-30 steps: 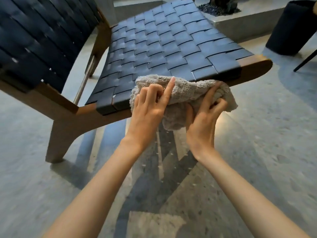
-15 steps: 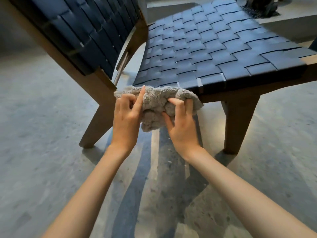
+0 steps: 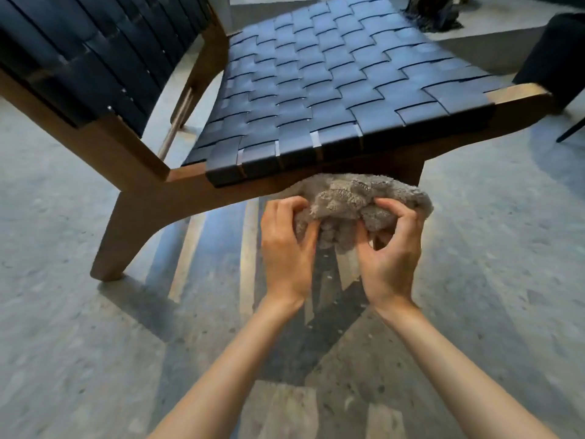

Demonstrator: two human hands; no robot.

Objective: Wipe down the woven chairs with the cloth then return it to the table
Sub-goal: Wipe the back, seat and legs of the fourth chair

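Grey terry cloth (image 3: 357,201) is bunched btwn both hands, right under the front rail of the wooden frame (image 3: 142,201) of the chair w/ the dark blue woven-strap seat (image 3: 332,90). Its top edge meets the rail's underside, toward the rail's image-right end.

Left hand (image 3: 285,251): grip clenched on the cloth's left side, all fingers curled into the pile. Right hand (image 3: 389,248): grip grasping the cloth's right side, thumb and curled fingers pinching a fold.

Woven backrest (image 3: 95,58) rises at upper left. Speckled grey floor (image 3: 63,343) lies below, striped w/ the seat's shadow. Dark rounded object (image 3: 557,58) sits at far right; can't tell what it is.

Vs 0.5 s ago: the cloth was draped on the seat's front edge at the left corner; it's now lower, below the rail, and further right. The left index finger was straight, now curled in w/ the rest.
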